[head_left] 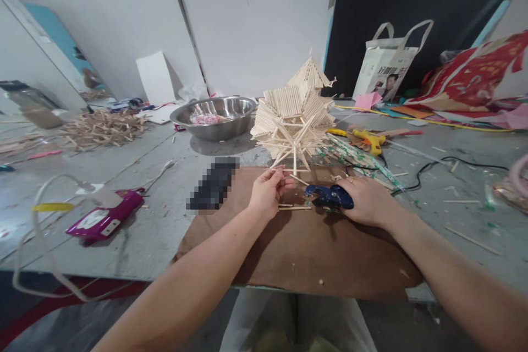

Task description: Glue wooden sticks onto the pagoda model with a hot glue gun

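My left hand [270, 187] is closed in a pinch on a thin wooden stick [300, 180] over the brown mat. Around a dark blue hand tool [328, 197] my right hand [366, 201] is closed, just right of the stick; the tool's exact kind is unclear, partly covered by my fingers. More thin sticks [296, 208] lie on the mat below my left fingertips. Directly behind both hands stands a model building [289, 113] made of pale wooden sticks, with a pointed roof and star-like struts at its front.
A steel bowl [223, 126] and a stick pile [103, 129] stand back left. A purple power strip [105, 217] and a blurred-out dark object [212, 184] lie left. A yellow glue gun [371, 142], black cord [445, 159] and white bag [383, 69] are right.
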Available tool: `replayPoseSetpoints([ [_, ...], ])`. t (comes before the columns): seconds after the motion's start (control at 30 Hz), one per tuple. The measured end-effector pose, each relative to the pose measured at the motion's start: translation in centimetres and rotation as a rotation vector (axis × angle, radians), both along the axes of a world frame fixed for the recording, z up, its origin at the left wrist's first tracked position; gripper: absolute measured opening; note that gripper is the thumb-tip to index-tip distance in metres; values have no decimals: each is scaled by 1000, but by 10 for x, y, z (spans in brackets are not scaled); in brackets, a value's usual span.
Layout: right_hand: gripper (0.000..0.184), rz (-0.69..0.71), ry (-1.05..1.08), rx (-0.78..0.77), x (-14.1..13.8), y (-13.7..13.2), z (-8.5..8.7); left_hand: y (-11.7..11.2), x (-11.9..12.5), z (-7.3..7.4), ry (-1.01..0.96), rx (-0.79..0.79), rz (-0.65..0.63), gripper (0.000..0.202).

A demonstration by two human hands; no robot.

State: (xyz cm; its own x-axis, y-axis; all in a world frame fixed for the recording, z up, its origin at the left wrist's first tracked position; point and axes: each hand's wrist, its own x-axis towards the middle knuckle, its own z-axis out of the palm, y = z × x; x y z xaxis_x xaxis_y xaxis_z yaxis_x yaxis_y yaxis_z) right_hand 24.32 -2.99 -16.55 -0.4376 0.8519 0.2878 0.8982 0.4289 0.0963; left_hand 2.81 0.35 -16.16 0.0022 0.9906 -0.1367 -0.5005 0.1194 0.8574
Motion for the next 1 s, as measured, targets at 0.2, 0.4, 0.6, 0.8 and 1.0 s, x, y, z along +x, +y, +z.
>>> replayPoseSetpoints([
  [0.2,34,10,4,13,0,0,0,0,1,1,-2,-3,1,4],
  [0.4,34,12,34,14,2,1,-1,-5,-3,4,3,-33,-10,1],
  [0.6,43,41,149,98,2,1,4,-12,-5,11,-14,-95,-109,4],
  [0.8,45,64,239,189,3,1,3,-17,-2,14,-50,-133,-271,5],
  [1.0,48,82,265,247,2,-1,2,-21,1,16,-68,-125,-378,11],
])
